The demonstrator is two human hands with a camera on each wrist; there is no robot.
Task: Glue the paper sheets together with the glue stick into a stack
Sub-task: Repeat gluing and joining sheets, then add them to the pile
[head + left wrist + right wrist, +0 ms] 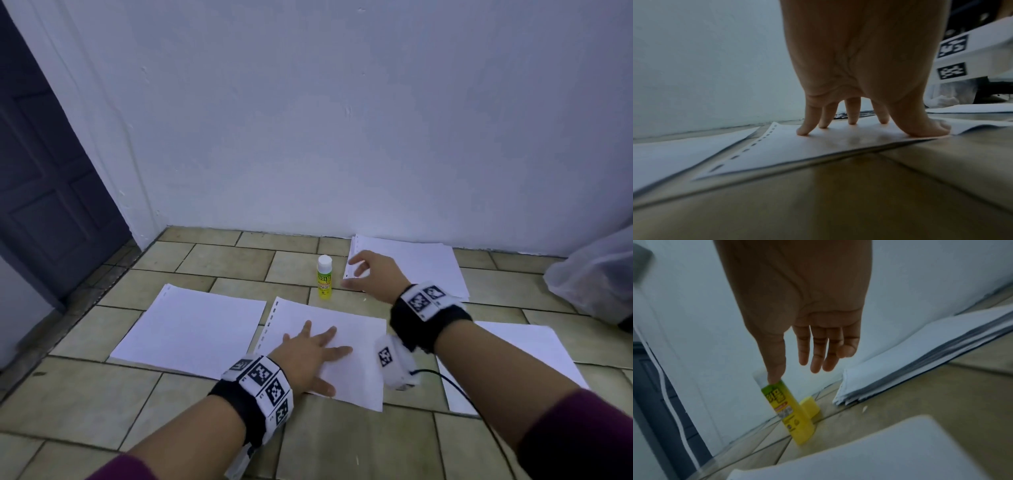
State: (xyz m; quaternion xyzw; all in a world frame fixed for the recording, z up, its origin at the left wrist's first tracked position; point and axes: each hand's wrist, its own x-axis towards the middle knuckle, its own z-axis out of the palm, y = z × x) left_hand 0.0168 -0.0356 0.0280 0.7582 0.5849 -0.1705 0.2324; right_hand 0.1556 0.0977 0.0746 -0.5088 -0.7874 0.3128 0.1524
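A yellow-green glue stick (324, 277) with a white cap stands upright on the tiled floor. My right hand (368, 272) hovers just right of it, fingers spread and holding nothing; in the right wrist view the thumb (774, 368) overlaps the glue stick (789, 410) near its top. My left hand (313, 349) lies flat with spread fingers on the middle paper sheet (352, 377), whose left edge is perforated. The left wrist view shows the fingertips (803, 131) pressing on that sheet (789, 152).
A paper pile (424, 263) lies by the white wall behind my right hand. Single sheets lie at left (191, 329) and right (527, 353). A translucent plastic bag (596, 274) sits at far right, a dark door (41, 192) at left.
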